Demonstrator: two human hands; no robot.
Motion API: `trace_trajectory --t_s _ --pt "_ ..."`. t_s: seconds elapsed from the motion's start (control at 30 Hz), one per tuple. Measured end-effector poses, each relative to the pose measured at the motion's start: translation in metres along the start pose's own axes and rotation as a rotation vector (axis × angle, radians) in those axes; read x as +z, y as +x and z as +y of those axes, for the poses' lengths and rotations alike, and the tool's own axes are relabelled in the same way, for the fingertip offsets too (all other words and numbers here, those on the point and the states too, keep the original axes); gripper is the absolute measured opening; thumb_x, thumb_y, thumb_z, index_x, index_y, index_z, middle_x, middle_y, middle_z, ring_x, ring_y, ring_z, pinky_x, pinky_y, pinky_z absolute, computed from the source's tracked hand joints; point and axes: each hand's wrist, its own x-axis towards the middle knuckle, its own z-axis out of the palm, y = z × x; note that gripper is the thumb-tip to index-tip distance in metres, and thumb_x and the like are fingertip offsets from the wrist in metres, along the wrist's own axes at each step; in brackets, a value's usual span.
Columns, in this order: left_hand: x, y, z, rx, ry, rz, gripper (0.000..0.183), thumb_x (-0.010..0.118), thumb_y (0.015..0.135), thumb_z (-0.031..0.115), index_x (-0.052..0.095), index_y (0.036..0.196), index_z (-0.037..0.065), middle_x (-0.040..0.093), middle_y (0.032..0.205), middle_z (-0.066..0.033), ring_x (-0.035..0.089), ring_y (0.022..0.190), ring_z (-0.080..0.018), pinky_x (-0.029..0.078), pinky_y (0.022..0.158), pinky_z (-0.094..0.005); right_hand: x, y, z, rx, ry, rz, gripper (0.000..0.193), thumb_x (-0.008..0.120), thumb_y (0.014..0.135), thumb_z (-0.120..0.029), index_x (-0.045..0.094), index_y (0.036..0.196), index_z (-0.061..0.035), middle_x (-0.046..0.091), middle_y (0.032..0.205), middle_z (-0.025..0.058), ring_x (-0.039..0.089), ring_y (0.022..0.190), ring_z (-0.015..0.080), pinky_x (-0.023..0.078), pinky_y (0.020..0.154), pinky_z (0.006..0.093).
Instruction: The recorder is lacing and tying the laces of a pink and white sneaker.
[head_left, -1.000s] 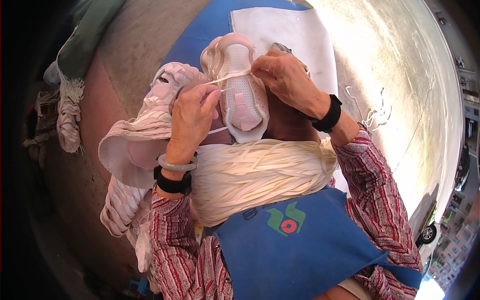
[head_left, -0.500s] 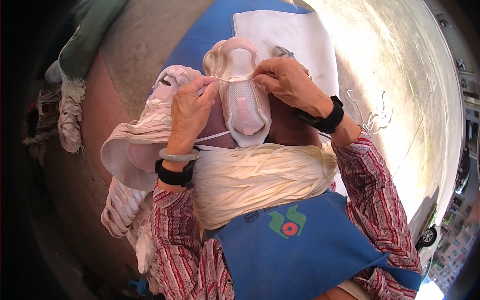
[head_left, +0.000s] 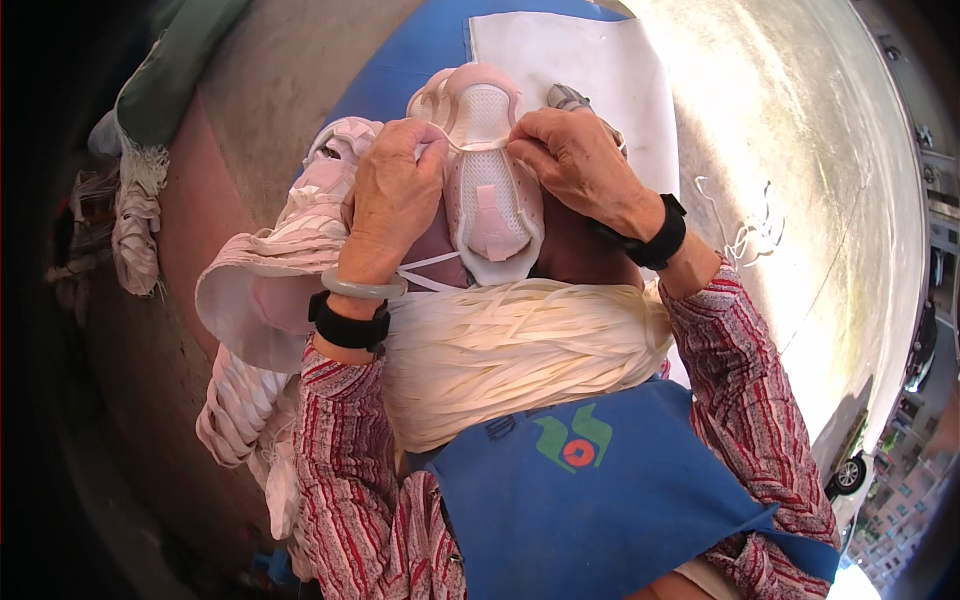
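A pink and white mesh shoe upper (head_left: 496,215) lies across my lap, its tongue toward me. A white shoelace (head_left: 472,147) crosses its upper part, with one end of that stretch in each hand. On its left side my left hand (head_left: 398,185) is closed, thumb and fingers pinching the lace. At the right edge of the upper my right hand (head_left: 578,160) pinches the lace too, its fingertips close to the mesh. The fingertips partly hide the lace ends. A loose white lace length (head_left: 432,262) runs between my left wrist and the upper's lower edge.
A thick bundle of cream laces (head_left: 530,345) lies across my lap, above a blue apron (head_left: 620,490). Stacked pink and white shoe uppers (head_left: 318,205) sit at left. A white sheet (head_left: 640,110) lies beyond my right hand; loose laces (head_left: 755,235) are on the floor at right.
My left hand has moved slightly up and to the right, toward the upper. The lace between the hands now sags in a curve. My right hand stays nearly in place.
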Motion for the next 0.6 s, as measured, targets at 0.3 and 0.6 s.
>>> trace_trajectory --t_s 0.3,0.6 --pt "0.012 0.001 -0.001 -0.011 -0.05 0.051 0.022 0.06 0.093 0.018 0.067 0.1 -0.001 0.064 0.095 -0.0076 0.064 0.08 -0.0141 0.056 0.064 -0.0271 -0.001 -0.007 -0.002 0.165 0.082 0.089 0.019 0.062 0.087 -0.015 0.066 0.088 0.0036 0.065 0.078 0.0208 0.064 0.072 0.0355 0.05 0.067 0.0415" --pt "0.012 -0.002 0.012 -0.034 -0.058 0.047 0.02 0.06 0.089 0.017 0.067 0.095 -0.001 0.066 0.096 -0.0197 0.064 0.088 -0.0363 0.05 0.082 -0.0411 0.004 -0.007 -0.007 0.082 -0.125 0.06 0.016 0.064 0.09 -0.014 0.068 0.087 0.0016 0.064 0.078 0.0186 0.06 0.067 0.033 0.048 0.063 0.0391"
